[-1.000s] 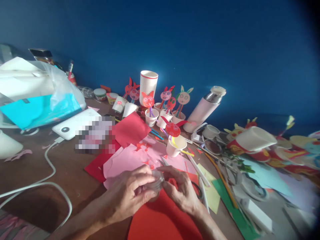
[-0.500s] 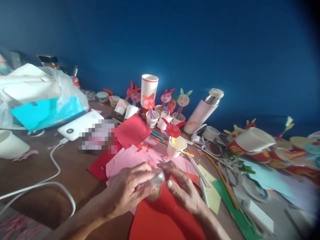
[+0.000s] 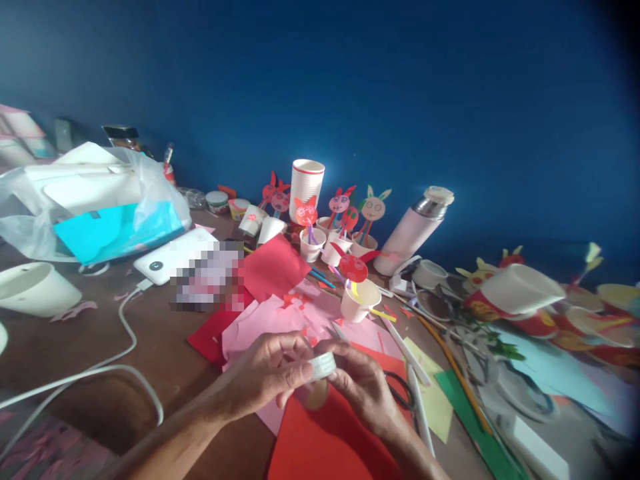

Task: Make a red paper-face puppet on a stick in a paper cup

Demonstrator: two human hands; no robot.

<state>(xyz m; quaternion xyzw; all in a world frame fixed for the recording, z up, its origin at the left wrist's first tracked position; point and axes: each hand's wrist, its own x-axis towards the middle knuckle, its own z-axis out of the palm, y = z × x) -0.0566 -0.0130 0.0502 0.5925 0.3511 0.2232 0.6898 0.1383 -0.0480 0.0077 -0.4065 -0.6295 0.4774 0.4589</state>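
Over the red paper [image 3: 330,440], my left hand [image 3: 270,370] is closed on a small roll of tape [image 3: 323,366], thumb along its near side. The roll looks pale, with faint print on the side facing me. My right hand [image 3: 360,380] pinches the roll from the other side with thumb and fingertips. Just beneath the hands, a tan round piece [image 3: 317,395] lies on the red paper, partly covered. Scissors [image 3: 400,390] with dark handles rest right of my right hand, partly hidden. Pink paper sheets [image 3: 250,327] spread out behind the hands.
A paper cup [image 3: 360,301] with a red paper face stands beyond the hands. Several similar cups, a tall cup stack [image 3: 307,180] and a leaning thermos [image 3: 415,230] line the wall. Left are a power bank [image 3: 175,255], its white cable [image 3: 131,327] and a plastic bag [image 3: 150,180].
The roll has turned so its printed side faces me. My right hand, earlier apart from it with fingers spread, has moved in and now grips it too. The view has shifted slightly.
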